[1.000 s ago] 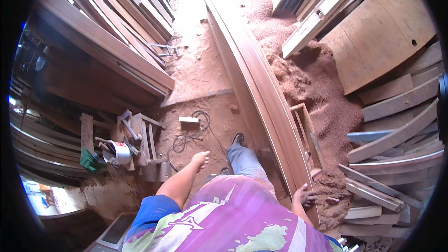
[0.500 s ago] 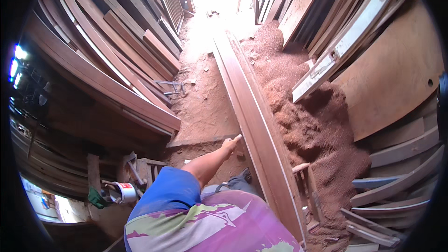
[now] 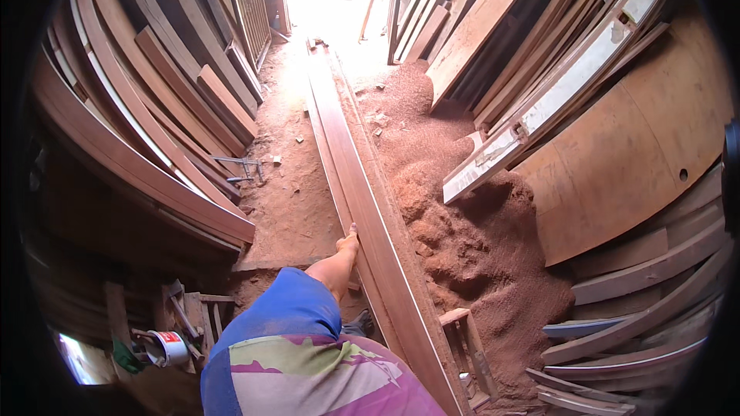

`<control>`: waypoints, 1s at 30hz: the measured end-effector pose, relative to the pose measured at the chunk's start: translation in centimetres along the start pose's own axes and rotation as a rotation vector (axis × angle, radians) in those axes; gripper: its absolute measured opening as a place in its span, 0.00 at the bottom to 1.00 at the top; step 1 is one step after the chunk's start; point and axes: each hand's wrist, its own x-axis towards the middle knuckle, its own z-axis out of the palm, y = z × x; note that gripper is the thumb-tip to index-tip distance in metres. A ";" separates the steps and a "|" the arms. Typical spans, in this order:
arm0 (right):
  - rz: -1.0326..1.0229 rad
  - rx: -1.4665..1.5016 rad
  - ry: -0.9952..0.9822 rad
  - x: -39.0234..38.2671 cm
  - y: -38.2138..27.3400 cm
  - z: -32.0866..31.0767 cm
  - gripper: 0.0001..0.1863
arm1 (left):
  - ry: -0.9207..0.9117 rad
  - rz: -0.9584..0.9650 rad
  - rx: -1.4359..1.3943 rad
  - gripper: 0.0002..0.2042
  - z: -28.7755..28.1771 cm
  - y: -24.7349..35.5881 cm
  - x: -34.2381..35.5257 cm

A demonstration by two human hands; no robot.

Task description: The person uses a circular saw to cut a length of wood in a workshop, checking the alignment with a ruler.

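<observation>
A long, reddish-brown wooden board (image 3: 362,200) with a pale right edge runs lengthwise from beside my body toward the bright doorway. My left hand (image 3: 349,243) is closed on its left edge, the thumb resting at the top while the other fingers are mostly hidden. The left arm reaches forward out of a blue sleeve (image 3: 285,304). My right hand does not show in the picture. Under the board's right side, near me, stands a small wooden trestle or stool (image 3: 465,339).
Tall planks (image 3: 166,96) lean along the left wall, others (image 3: 493,23) along the right. A sawdust heap (image 3: 493,262) lies right of the board. A plywood sheet (image 3: 624,154) and stacked offcuts (image 3: 640,316) stand farther right. At lower left is a white pail (image 3: 171,347).
My left hand has come over onto the board's edge, thumb now on top. The whole view has shifted, so the surroundings sit lower and farther left.
</observation>
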 end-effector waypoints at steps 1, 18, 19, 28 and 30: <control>0.006 0.005 -0.007 0.0 -0.2 0.0 0.44 | -0.021 -0.004 0.008 0.48 -0.4 0.2 -0.4; -0.083 0.050 -0.038 2.1 -3.5 -1.5 0.43 | 0.006 -0.128 -0.211 0.42 1.6 -0.9 2.3; -0.060 0.064 -0.031 2.2 -2.9 -1.7 0.43 | 0.007 -0.129 -0.163 0.42 1.7 0.9 -1.0; -0.142 0.198 -0.054 2.1 -2.6 -4.6 0.43 | 0.066 0.009 -0.150 0.38 1.3 -2.9 0.2; -0.153 0.242 -0.055 2.1 -2.6 -5.7 0.43 | -0.375 -0.144 -0.601 0.42 0.1 -4.2 0.7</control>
